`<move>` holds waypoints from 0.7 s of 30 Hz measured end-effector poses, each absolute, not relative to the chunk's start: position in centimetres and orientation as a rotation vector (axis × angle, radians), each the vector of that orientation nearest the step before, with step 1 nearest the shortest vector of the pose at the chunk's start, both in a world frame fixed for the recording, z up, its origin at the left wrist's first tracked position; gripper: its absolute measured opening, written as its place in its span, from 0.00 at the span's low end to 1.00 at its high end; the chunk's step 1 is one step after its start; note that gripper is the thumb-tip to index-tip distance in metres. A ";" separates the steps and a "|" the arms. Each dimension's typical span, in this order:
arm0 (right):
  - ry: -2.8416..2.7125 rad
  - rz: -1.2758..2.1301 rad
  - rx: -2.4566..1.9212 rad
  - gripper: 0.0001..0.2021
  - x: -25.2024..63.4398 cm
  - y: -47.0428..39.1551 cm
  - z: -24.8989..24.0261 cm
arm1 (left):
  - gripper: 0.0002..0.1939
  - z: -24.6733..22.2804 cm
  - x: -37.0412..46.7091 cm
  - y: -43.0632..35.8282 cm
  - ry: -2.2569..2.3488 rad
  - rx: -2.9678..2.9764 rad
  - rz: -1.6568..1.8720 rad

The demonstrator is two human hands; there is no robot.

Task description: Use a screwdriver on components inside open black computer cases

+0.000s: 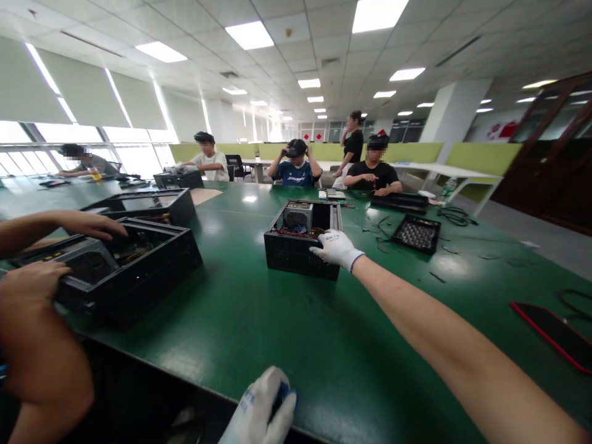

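Observation:
My right hand (340, 249), in a white glove, reaches out to an open black computer case (300, 256). Its fingers are bent over the case's near right edge and grip it. Inside that case a grey power supply (297, 217) and some coloured wires show. My left hand (266, 404), also gloved in white, is at the table's near edge with its fingers curled in. Something blue and dark shows between thumb and fingers; whether it is a held thing or the glove's palm I cannot make out.
At left, a co-worker's bare hands (92, 223) are at another open computer case (152, 271). A black tray (416, 234) of small round parts, loose cables (456, 216) and a red-edged black pad (550, 333) lie to the right on the green table (259, 327). Several people sit opposite.

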State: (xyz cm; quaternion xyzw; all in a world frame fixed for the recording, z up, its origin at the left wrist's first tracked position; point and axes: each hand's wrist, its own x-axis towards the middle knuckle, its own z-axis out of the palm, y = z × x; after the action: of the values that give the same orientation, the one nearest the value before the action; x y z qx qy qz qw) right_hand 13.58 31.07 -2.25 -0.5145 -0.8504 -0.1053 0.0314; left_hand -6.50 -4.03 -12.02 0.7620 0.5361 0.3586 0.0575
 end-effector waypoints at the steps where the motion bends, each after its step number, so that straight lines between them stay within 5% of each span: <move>1: -2.634 -0.332 -1.576 0.31 13.7 31.2 -2.2 | 0.09 -12.5 -6.6 -3.7 1.626 2.310 1.097; 10: -2.752 -0.368 -1.539 0.32 13.9 31.9 -1.6 | 0.12 -17.7 -5.7 0.9 1.791 2.193 1.265; 21: -2.833 -0.427 -1.505 0.35 14.2 31.9 -0.8 | 0.15 -17.2 -5.3 0.9 1.804 2.047 1.165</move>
State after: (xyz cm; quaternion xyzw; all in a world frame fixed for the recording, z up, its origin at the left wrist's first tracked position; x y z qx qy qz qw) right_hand 14.16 31.93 -0.75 -0.4646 -0.8744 -0.1318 -0.0475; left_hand -5.32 0.91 -17.19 0.6872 0.6059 0.3913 0.0872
